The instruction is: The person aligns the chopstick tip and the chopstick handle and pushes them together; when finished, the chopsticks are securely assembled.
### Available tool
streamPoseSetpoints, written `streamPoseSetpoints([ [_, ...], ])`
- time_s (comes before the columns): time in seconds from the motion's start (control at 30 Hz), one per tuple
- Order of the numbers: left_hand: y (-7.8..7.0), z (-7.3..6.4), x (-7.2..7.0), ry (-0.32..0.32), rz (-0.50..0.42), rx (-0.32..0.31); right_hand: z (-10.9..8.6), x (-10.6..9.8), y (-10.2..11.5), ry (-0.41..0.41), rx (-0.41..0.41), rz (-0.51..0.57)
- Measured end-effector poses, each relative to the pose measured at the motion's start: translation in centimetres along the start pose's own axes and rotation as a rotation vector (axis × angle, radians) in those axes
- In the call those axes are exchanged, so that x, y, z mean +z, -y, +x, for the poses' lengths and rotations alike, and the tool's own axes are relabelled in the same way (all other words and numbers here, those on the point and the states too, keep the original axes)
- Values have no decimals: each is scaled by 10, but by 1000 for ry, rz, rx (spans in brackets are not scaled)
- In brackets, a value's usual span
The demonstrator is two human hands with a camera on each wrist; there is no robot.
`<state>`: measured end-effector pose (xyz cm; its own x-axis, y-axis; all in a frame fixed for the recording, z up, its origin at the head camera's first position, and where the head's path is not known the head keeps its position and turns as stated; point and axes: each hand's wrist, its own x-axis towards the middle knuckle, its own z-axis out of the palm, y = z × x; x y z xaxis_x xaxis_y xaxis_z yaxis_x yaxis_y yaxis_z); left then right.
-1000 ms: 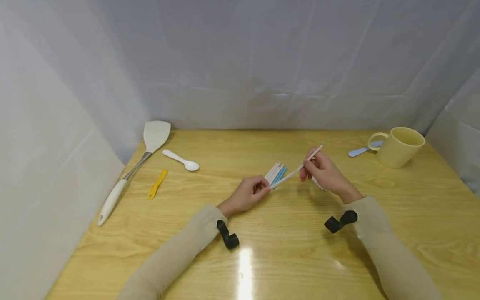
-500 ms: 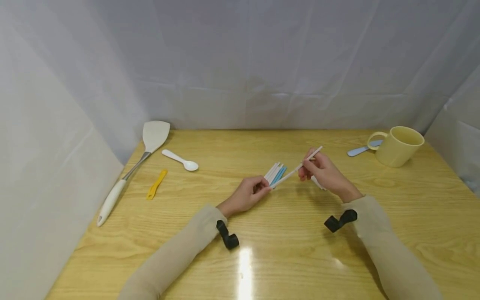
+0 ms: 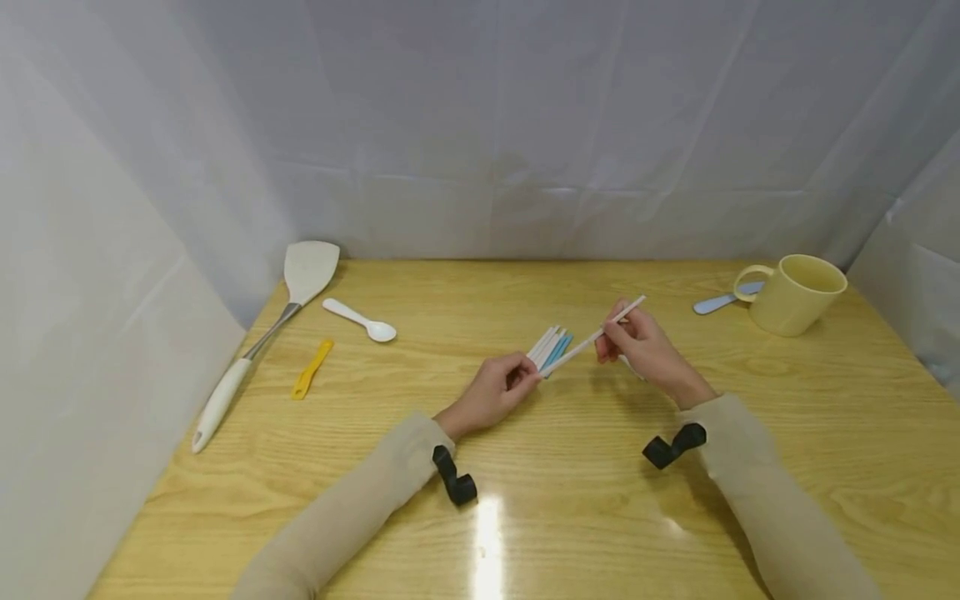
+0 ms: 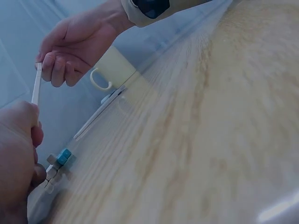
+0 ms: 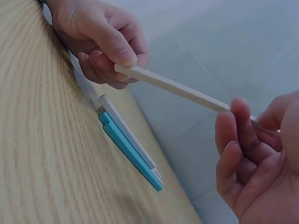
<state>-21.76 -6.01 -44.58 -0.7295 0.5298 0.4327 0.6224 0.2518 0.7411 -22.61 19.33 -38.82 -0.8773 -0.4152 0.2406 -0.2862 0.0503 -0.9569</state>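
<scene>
A slim white stick [image 3: 579,350] is held slanting above the table, one end in each hand. My left hand [image 3: 491,392] pinches its lower, near end between thumb and fingers. Toward the upper end, the thumb and fingers of my right hand [image 3: 651,357] grip it, and its tip pokes out past them. In the right wrist view the stick [image 5: 175,87] spans straight between both hands. Below it lies a small bundle of white sticks [image 3: 542,346] and blue sticks [image 3: 558,354], partly behind the left fingers. Another white piece [image 3: 630,365] shows beneath the right hand, mostly hidden.
A yellow mug [image 3: 798,296] stands at the back right, overlapping a pale lilac flat-handled utensil [image 3: 716,303]. On the left lie a white-headed spatula [image 3: 311,271], a white spoon [image 3: 380,332] and a small yellow tool [image 3: 311,371]. A pale curtain [image 3: 480,167] hangs behind the table.
Both hands keep hold of the stick almost unmoved. The right hand has drifted very slightly left and down, and the scene has shifted slightly in the head view.
</scene>
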Motion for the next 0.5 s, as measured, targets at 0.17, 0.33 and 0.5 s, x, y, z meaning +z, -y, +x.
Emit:
streamPoseSetpoints([
  [0.17, -6, -1, 1, 5, 1, -19, 0, 4, -5, -20, -41, 16],
  [0.33, -10, -2, 1, 1, -18, -70, -1, 6, 0, -24, -38, -6],
  [0.5, -14, 2, 0, 29, -69, -80, -2, 3, 12, -24, -5, -84],
])
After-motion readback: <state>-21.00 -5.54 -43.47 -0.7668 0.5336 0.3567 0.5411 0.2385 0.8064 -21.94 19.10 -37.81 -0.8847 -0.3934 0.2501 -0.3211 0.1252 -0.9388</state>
